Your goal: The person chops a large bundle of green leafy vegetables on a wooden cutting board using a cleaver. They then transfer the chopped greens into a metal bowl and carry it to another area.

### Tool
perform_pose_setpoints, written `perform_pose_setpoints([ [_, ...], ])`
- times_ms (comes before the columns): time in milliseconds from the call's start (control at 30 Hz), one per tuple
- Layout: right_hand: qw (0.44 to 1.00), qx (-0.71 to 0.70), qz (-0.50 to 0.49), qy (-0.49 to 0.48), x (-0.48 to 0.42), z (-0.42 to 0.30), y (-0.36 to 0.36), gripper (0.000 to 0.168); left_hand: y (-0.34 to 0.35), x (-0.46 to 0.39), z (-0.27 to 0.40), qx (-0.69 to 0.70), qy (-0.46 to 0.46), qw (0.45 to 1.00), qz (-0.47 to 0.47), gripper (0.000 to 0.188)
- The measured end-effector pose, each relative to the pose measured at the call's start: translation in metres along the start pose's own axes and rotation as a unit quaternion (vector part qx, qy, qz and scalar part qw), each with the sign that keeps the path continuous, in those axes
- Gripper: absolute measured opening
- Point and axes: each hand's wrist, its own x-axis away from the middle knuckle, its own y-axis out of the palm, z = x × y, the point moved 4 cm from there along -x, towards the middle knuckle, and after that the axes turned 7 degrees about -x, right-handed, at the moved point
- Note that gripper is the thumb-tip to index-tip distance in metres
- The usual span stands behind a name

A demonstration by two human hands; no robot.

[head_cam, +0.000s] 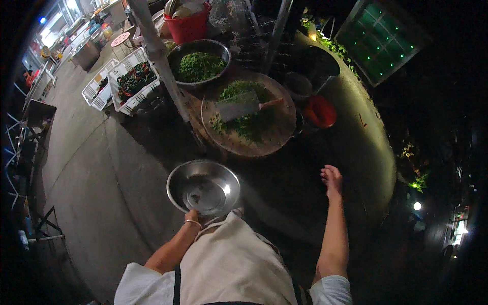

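My left hand (193, 215) grips the near rim of a shiny stainless steel basin (207, 187), held low in front of my apron. A few dark specks and a bright glint show on its bottom. Out to the right, my right hand (332, 178) hangs in the air with nothing in it, its fingers loosely bent and somewhat apart. Beyond the basin stands a thick round chopping block (280, 135) strewn with chopped greens (244, 131). A broad cleaver (240, 106) lies on the greens, its wooden handle towards the right. Another metal basin (225, 72) behind the block holds a heap of chopped greens (200, 65).
White plastic crates (131, 108) with dark green and red produce stand at the left back. A pole (167, 72) rises between crates and block. A red bucket (188, 28) is at the back; a red container (320, 110) sits right of the block. Concrete floor (87, 160) stretches left.
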Motion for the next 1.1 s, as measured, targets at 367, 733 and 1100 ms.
perform_pose_setpoints([
  [367,0.723,0.506,-0.189,-0.43,-0.144,-0.128,0.226,0.044,0.095,0.15,0.028,0.106,-0.053,0.993,0.011,0.026],
  [733,0.532,0.567,-0.462,-0.427,-0.253,-0.088,0.311,0.051,0.184,0.193,-0.064,0.281,-0.1,0.951,0.082,0.022],
  [1100,0.672,0.335,-0.542,-0.376,-0.278,-0.175,0.273,0.017,0.366,0.257,-0.148,0.415,-0.187,0.855,0.25,0.023],
])
